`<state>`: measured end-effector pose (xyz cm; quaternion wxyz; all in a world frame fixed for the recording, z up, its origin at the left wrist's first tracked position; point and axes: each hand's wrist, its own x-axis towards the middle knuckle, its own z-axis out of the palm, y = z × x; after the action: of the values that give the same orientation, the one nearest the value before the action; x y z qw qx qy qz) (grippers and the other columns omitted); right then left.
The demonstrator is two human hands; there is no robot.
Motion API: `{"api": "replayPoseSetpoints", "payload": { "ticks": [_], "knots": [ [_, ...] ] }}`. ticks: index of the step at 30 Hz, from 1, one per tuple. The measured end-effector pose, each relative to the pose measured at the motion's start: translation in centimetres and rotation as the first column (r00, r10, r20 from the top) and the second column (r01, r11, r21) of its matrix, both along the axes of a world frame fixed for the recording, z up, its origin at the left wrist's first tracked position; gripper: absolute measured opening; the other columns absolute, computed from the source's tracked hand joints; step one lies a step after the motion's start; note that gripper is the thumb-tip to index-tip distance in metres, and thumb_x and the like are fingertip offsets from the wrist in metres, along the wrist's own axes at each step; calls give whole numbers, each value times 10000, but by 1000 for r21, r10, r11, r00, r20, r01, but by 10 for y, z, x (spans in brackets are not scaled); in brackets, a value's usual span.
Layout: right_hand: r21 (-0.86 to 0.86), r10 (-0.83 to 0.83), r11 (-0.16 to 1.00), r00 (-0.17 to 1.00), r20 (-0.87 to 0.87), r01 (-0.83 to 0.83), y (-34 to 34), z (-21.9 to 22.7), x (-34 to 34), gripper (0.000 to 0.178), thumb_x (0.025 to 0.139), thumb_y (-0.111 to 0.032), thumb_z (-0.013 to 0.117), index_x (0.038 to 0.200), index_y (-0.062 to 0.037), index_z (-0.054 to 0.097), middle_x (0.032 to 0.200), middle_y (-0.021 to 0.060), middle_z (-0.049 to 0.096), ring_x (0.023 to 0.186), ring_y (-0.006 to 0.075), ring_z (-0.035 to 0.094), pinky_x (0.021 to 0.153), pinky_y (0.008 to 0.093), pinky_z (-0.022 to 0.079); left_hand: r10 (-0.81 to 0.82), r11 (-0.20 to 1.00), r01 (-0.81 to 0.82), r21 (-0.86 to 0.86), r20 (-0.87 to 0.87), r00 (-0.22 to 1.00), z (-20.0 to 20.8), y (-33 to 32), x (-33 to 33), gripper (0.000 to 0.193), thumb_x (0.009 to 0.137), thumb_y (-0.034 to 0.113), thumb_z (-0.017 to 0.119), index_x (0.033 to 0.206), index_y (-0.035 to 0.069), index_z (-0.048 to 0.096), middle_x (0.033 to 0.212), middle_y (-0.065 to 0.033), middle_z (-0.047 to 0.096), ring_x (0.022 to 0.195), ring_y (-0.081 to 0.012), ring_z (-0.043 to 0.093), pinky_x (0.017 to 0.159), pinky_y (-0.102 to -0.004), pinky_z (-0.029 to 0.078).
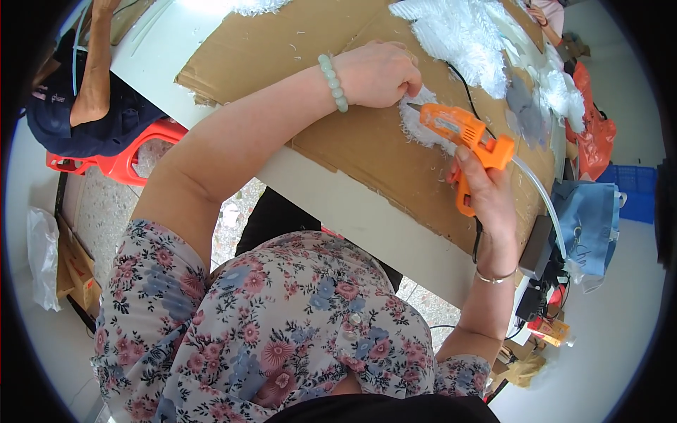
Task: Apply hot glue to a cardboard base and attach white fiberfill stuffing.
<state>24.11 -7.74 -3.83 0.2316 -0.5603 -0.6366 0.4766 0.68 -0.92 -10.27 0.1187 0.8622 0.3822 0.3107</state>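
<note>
My right hand (486, 187) grips the handle of an orange hot glue gun (458, 128), its dark nozzle directed left. A clear glue stick (539, 183) sticks out of the gun's back end. Under the nozzle lies a white fringed piece (417, 127), partly covered by the gun. My left hand (384, 74), with a pale green bead bracelet (333, 83) at the wrist, is closed at the upper edge of that piece. Its fingers curl downward, so whatever is between the fingertips is hidden.
Brown cardboard (345, 151) covers much of the white table (352, 201). White fringed pieces are heaped (458, 42) at the far right. A black cord (465, 83) runs behind the gun. A blue bag (589, 225) hangs at the right. Another person's arm (95, 77) is at the left.
</note>
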Motion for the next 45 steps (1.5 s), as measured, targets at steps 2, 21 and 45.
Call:
{"api": "replayPoseSetpoints", "payload": {
  "ticks": [2,21,45],
  "knots": [
    [9,28,1000,998,54,-29,3,-5,3,339,868,-307,579,1049,-21,551,726,19,537,648,107,529,591,240,407,20,1000,-20,10,-7,1000,0,0,1,149,716,14,513,743,83,642,760,-27,589,789,-253,519,759,-348,446],
    [0,67,998,998,-13,-67,-8,14,10,259,865,-267,593,974,-41,529,718,14,550,644,109,535,576,248,418,42,999,-41,21,-43,998,-2,5,-4,172,696,5,541,728,126,659,748,5,579,822,-221,521,803,-354,420],
    [123,33,992,999,-22,-30,17,9,-10,250,871,-237,590,998,-24,563,702,-11,531,647,85,518,566,227,395,272,962,-274,2,114,955,2,9,-12,106,727,134,536,718,126,641,741,-51,633,804,-257,576,691,-381,478]
  ]
}}
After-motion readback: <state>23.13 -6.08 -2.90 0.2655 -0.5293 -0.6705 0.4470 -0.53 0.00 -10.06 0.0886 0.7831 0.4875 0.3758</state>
